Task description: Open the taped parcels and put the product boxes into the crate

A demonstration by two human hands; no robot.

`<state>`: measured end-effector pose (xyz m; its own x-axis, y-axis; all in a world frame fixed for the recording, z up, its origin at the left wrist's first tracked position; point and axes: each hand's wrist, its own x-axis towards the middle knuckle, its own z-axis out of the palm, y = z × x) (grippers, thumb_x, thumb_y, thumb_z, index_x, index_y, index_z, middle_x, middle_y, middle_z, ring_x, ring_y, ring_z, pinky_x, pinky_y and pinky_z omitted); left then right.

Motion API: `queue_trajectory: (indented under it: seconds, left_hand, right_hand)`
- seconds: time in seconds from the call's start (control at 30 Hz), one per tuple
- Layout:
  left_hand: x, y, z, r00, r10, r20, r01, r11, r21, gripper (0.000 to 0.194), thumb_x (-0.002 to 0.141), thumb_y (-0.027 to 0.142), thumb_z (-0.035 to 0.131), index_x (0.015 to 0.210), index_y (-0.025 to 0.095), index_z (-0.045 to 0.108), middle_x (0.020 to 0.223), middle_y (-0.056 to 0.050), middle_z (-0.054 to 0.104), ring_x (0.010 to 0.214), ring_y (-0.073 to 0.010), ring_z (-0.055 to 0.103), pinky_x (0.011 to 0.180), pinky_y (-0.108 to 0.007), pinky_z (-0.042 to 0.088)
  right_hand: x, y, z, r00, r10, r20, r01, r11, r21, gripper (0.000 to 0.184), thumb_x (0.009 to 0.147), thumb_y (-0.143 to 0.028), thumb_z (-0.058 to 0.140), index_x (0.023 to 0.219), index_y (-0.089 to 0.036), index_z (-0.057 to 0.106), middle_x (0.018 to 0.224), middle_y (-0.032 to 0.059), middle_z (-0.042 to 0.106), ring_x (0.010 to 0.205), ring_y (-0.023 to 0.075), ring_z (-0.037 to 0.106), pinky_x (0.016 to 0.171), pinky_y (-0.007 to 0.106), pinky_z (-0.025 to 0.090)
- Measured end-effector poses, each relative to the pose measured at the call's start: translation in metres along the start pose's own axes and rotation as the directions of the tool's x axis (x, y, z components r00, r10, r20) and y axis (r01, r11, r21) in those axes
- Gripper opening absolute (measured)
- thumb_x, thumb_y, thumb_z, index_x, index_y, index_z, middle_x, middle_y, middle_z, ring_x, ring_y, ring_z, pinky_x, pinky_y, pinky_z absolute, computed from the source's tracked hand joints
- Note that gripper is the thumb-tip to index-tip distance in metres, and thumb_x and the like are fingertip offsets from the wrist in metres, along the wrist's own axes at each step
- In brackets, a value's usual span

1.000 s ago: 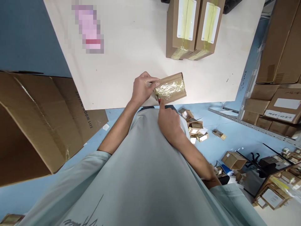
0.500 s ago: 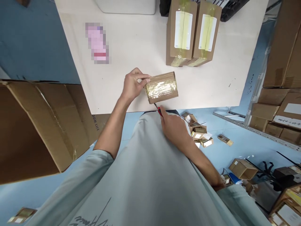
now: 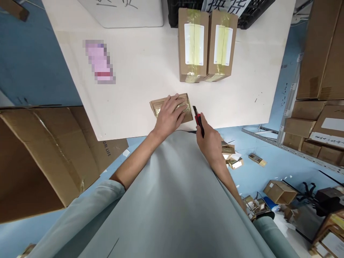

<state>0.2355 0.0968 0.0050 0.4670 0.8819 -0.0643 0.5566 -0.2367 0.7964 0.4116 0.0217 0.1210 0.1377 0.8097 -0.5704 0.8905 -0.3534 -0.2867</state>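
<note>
A small brown cardboard box [image 3: 159, 105] wrapped in clear tape lies flat near the front edge of the white table [image 3: 139, 68]. My left hand [image 3: 170, 114] rests on top of it, fingers spread flat and pressing down. My right hand [image 3: 211, 141] is closed round a red and black utility knife [image 3: 198, 120], whose tip points at the box's right end, just beside it.
Two taller taped boxes with white labels [image 3: 204, 44] stand at the back of the table. A large open carton [image 3: 48, 150] sits on the left. Small boxes litter the blue floor [image 3: 263, 168] to the right, beside shelves of cartons [image 3: 319, 89].
The taped box, held up in my left hand before, now lies flat on the table under that hand. My right hand has moved the knife from the box's lower edge to its right end.
</note>
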Motion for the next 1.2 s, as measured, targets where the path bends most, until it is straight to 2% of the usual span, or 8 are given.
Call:
queue_trajectory:
  seconds: [0.13,0.3,0.43,0.57,0.73,0.87,1.07,1.2]
  left_hand:
    - [0.000,-0.007,0.003,1.000,-0.012,-0.008,0.012,1.000,-0.007,0.032,0.115,0.049,0.057,0.137,0.034,0.074,0.155,-0.010,0.071,0.169,-0.0361,0.047,0.144,-0.074,0.025]
    - [-0.002,-0.014,0.007,0.999,0.034,-0.029,-0.034,0.999,-0.003,0.032,0.118,0.047,0.054,0.139,0.033,0.073,0.157,-0.010,0.070,0.169,-0.0343,0.047,0.145,-0.071,0.025]
    - [-0.004,-0.020,0.014,0.994,0.094,-0.051,-0.094,0.996,-0.004,0.034,0.120,0.048,0.051,0.141,0.030,0.071,0.157,-0.011,0.069,0.169,-0.0344,0.047,0.144,-0.072,0.026]
    - [-0.006,-0.025,0.019,0.991,0.108,-0.077,-0.110,0.994,-0.017,0.035,0.121,0.049,0.048,0.140,0.030,0.070,0.158,-0.011,0.069,0.170,-0.0343,0.046,0.144,-0.071,0.026]
    - [-0.011,-0.026,0.022,0.991,0.101,-0.088,-0.106,0.993,-0.053,0.031,0.120,0.041,0.049,0.138,0.030,0.071,0.155,-0.011,0.072,0.169,-0.0320,0.049,0.145,-0.070,0.027]
    - [-0.018,-0.022,0.026,0.990,0.119,-0.077,-0.124,0.990,-0.066,0.030,0.119,0.036,0.051,0.139,0.030,0.072,0.155,-0.010,0.072,0.168,-0.0309,0.051,0.144,-0.068,0.030]
    - [-0.020,-0.021,0.028,0.988,0.134,-0.076,-0.141,0.986,-0.092,0.031,0.120,0.038,0.049,0.138,0.030,0.073,0.155,-0.010,0.073,0.166,-0.0304,0.052,0.145,-0.067,0.031]
    - [-0.018,-0.024,0.028,0.985,0.153,-0.082,-0.160,0.983,-0.086,0.035,0.122,0.040,0.044,0.136,0.029,0.074,0.155,-0.010,0.073,0.166,-0.0297,0.052,0.144,-0.066,0.032]
  right_hand:
    - [0.014,-0.014,-0.003,0.999,-0.012,0.048,0.016,0.996,-0.089,0.063,0.119,-0.024,0.036,0.182,-0.017,0.038,0.129,0.0162,0.083,0.108,0.0286,0.079,0.092,0.035,0.060]
    - [0.025,-0.030,-0.007,0.991,0.043,0.128,-0.013,0.975,-0.223,0.064,0.121,-0.021,0.034,0.185,-0.018,0.031,0.126,0.0153,0.082,0.106,0.0268,0.079,0.091,0.034,0.059]
    - [0.027,-0.044,-0.005,0.988,0.099,0.119,-0.052,0.937,-0.345,0.068,0.120,-0.018,0.031,0.187,-0.020,0.022,0.123,0.0150,0.083,0.103,0.0262,0.080,0.090,0.034,0.061]
    - [0.026,-0.059,0.001,0.988,0.115,0.101,-0.057,0.889,-0.455,0.078,0.117,-0.014,0.038,0.189,-0.021,0.010,0.116,0.0161,0.083,0.100,0.0258,0.082,0.085,0.033,0.064]
    - [0.014,-0.062,0.006,0.984,0.141,0.108,-0.061,0.839,-0.540,0.089,0.115,-0.017,0.048,0.188,-0.019,-0.002,0.106,0.0160,0.084,0.095,0.0267,0.084,0.079,0.031,0.066]
    - [-0.001,-0.057,0.007,0.974,0.183,0.130,-0.076,0.813,-0.577,0.089,0.112,-0.009,0.047,0.189,-0.019,0.002,0.104,0.0155,0.085,0.094,0.0259,0.085,0.079,0.030,0.065]
    - [-0.014,-0.054,0.007,0.969,0.201,0.144,-0.079,0.802,-0.591,0.088,0.110,-0.007,0.049,0.188,-0.015,0.009,0.104,0.0174,0.085,0.098,0.0266,0.085,0.082,0.030,0.065]
    - [-0.017,-0.051,0.015,0.970,0.205,0.131,-0.093,0.810,-0.579,0.084,0.108,-0.005,0.046,0.187,-0.012,0.018,0.107,0.0191,0.085,0.100,0.0269,0.085,0.084,0.031,0.065]
